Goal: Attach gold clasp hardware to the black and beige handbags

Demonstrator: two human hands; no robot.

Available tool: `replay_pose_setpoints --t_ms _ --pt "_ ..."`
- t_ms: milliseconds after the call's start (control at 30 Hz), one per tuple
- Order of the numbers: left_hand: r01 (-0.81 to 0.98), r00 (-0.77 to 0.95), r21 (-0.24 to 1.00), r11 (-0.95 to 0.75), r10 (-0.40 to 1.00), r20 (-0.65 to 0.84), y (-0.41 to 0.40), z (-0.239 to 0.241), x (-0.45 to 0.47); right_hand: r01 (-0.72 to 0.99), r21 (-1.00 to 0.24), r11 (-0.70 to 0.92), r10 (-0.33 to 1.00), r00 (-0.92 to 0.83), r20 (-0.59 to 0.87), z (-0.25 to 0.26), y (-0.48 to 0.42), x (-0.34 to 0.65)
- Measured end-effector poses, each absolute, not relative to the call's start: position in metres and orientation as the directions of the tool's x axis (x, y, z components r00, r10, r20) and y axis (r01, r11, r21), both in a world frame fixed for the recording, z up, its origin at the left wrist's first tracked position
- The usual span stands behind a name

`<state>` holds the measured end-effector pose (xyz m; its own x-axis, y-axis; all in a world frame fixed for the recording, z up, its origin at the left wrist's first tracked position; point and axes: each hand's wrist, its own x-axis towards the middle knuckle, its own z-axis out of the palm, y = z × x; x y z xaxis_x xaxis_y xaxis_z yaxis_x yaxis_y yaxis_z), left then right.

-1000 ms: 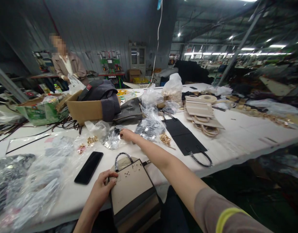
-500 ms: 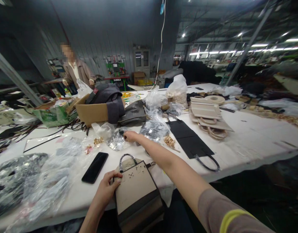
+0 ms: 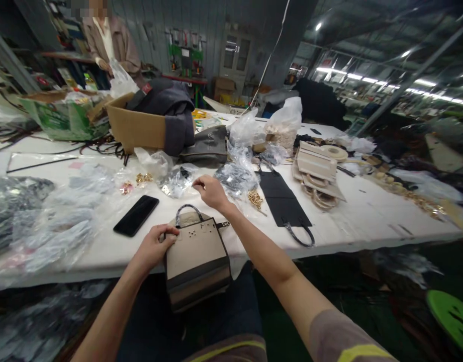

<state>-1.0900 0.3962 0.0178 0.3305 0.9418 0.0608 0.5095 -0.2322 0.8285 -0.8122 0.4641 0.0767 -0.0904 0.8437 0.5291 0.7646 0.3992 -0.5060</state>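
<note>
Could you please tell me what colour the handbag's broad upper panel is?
The handbag has a beige panel, seen best in the head view.

The right sleeve point(image 3: 335, 329), dull grey-brown, ends above the elbow and carries a yellow band point(image 3: 363, 353). A matching yellow stripe point(image 3: 231, 348) crosses the top point(image 3: 239, 356). The trousers point(image 3: 235, 311) are dark blue; both forearms are bare.

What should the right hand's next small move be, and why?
I'd probably bring the right hand over the holes in the handbag. Its fingers look pinched together near the clear packet, though whether they hold anything is too small to tell. The left hand is at the handbag's top corner, so the handbag seems steadied.
</note>
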Motion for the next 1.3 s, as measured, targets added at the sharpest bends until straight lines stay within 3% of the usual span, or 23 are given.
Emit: replay_pose_setpoints --t_ms 100,233,433,600,900,1033,1167,1300 --pt "0.508 0.351 0.818 -0.269 0.932 0.088 0.396 0.019 -1.088 0.597 -0.626 0.502 0.838 -0.156 0.523 0.06 0.393 -0.832" --pt "0.551 0.377 0.779 -0.299 0.922 0.088 0.4 0.019 -1.083 0.642 -0.65 0.408 0.878 -0.08 0.472 0.025 0.34 -0.852" --pt "0.619 0.316 0.752 -0.226 0.948 0.024 0.396 0.018 -1.061 0.643 -0.655 0.397 0.831 0.051 0.553 -0.001 0.337 -0.861" --pt "0.82 0.194 0.537 -0.198 0.979 0.065 0.374 0.021 -1.043 0.583 -0.699 0.414 0.83 0.074 0.553 -0.002 0.336 -0.86" --pt "0.828 0.445 0.291 -0.48 0.877 0.18 0.363 0.011 -1.054 0.442 -0.816 0.374 0.879 0.113 0.464 -0.001 0.34 -0.853" --pt "0.798 0.473 0.303 -0.521 0.853 0.221 0.364 0.003 -1.06 0.471 -0.784 0.404 0.902 -0.065 0.426 0.014 0.346 -0.837" --pt "0.762 0.471 0.392 -0.516 0.856 0.212 0.369 0.001 -1.063 0.564 -0.654 0.504 0.864 -0.316 0.393 0.03 0.348 -0.822" --pt "0.735 0.459 0.483 -0.476 0.874 0.162 0.375 0.007 -1.061 0.567 -0.603 0.561 0.828 -0.369 0.423 0.022 0.342 -0.823"
